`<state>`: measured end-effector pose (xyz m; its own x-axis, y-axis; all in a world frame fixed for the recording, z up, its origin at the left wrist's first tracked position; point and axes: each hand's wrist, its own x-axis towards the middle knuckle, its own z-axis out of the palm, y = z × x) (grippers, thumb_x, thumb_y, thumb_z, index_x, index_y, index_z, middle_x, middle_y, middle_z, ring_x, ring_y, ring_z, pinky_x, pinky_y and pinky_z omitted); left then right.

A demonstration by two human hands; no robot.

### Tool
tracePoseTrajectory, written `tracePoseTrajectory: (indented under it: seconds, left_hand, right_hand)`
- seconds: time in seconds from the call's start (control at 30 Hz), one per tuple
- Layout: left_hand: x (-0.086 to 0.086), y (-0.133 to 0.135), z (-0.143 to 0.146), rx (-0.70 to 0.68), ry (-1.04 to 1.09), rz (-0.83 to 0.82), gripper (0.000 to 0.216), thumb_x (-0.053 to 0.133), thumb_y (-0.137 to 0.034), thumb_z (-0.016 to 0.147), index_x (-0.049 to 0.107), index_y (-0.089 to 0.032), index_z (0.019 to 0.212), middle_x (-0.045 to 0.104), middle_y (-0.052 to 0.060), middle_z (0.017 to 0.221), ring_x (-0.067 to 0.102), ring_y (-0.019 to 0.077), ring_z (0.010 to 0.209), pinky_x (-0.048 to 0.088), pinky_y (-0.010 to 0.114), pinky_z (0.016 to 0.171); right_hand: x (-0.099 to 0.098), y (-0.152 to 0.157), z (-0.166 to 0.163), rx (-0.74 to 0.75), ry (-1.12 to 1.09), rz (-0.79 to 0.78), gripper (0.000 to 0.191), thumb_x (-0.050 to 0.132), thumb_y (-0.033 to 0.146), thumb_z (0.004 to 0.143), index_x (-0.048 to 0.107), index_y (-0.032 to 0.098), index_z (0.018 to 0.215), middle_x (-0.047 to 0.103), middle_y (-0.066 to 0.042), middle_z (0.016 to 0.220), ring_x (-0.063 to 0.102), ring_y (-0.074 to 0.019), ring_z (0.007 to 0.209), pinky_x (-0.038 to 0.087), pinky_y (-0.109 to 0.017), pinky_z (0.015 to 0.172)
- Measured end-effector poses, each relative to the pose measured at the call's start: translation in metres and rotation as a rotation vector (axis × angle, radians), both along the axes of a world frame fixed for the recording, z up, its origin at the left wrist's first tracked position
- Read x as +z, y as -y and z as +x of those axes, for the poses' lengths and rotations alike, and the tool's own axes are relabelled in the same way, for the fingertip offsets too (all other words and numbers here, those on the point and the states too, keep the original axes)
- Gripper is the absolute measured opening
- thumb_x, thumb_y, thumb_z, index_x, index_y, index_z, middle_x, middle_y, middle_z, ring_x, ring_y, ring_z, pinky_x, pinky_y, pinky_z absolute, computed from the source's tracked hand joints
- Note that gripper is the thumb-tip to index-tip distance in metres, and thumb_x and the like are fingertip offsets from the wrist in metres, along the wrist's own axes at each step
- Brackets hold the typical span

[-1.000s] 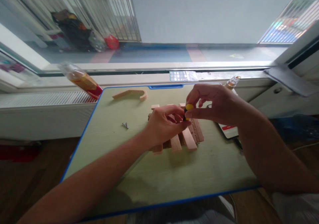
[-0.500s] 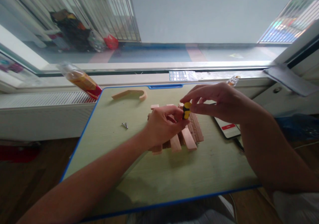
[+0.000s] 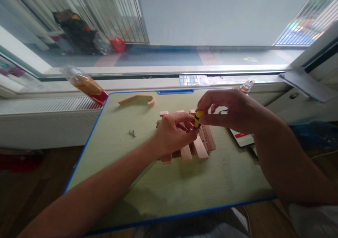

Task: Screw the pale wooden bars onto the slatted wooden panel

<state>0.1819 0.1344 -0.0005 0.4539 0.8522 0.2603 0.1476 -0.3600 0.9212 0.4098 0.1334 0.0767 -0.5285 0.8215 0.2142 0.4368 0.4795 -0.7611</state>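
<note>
A short screwdriver [image 3: 197, 120] with a yellow and black handle stands roughly upright over the wooden piece; its shaft and tip are hidden. The thumb and fingers of my left hand [image 3: 170, 130] close round the lower part of the handle. At its top, my right hand [image 3: 229, 107] pinches the handle between thumb and fingertips. Under my left hand lie pale wooden slats [image 3: 201, 149] across darker brown wooden strips [image 3: 209, 139]. Loose screws [image 3: 132, 133] rest on the table to the left.
A curved wooden piece [image 3: 137, 99] lies near the far left of the blue-edged table [image 3: 126, 195]. Partly behind my right forearm is a phone [image 3: 243, 139]. Beyond the left edge leans a bottle [image 3: 88, 87], and a window sill [image 3: 148, 84] runs along the back.
My right fingertips have shifted slightly right and down, closing on the top of the screwdriver handle, which has tilted a little. My left hand and the wooden piece stay in place.
</note>
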Motion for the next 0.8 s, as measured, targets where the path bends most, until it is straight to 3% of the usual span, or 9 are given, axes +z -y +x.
tracePoseTrajectory:
  seconds: [0.17, 0.53, 0.8]
  left_hand:
    - [-0.0011, -0.0001, 0.0000, 0.009, 0.014, -0.017, 0.016, 0.086, -0.023, 0.079, 0.082, -0.015, 0.092, 0.082, 0.005, 0.086, 0.073, 0.0141, 0.071, 0.064, 0.026, 0.069]
    - [-0.0016, 0.0010, 0.0000, 0.050, -0.006, -0.080, 0.018, 0.089, -0.029, 0.080, 0.082, -0.015, 0.088, 0.079, 0.005, 0.080, 0.069, 0.0131, 0.066, 0.057, 0.024, 0.062]
    - [-0.0022, 0.0004, -0.0003, 0.042, -0.024, -0.092, 0.017, 0.086, -0.028, 0.079, 0.081, -0.013, 0.087, 0.080, 0.007, 0.085, 0.071, 0.0147, 0.071, 0.060, 0.027, 0.068]
  right_hand:
    - [-0.0032, -0.0005, -0.0014, -0.025, -0.060, -0.002, 0.025, 0.091, 0.038, 0.084, 0.075, 0.021, 0.090, 0.078, -0.005, 0.097, 0.071, -0.0192, 0.086, 0.056, -0.036, 0.075]
    - [-0.0043, -0.0039, -0.0015, -0.031, -0.057, 0.018, 0.026, 0.092, 0.037, 0.082, 0.076, 0.019, 0.090, 0.078, -0.004, 0.094, 0.069, -0.0172, 0.081, 0.056, -0.035, 0.074]
    - [0.0030, -0.0012, 0.0001, 0.031, -0.026, 0.037, 0.033, 0.080, 0.041, 0.095, 0.084, 0.020, 0.119, 0.082, -0.008, 0.107, 0.072, -0.0164, 0.084, 0.057, -0.032, 0.072]
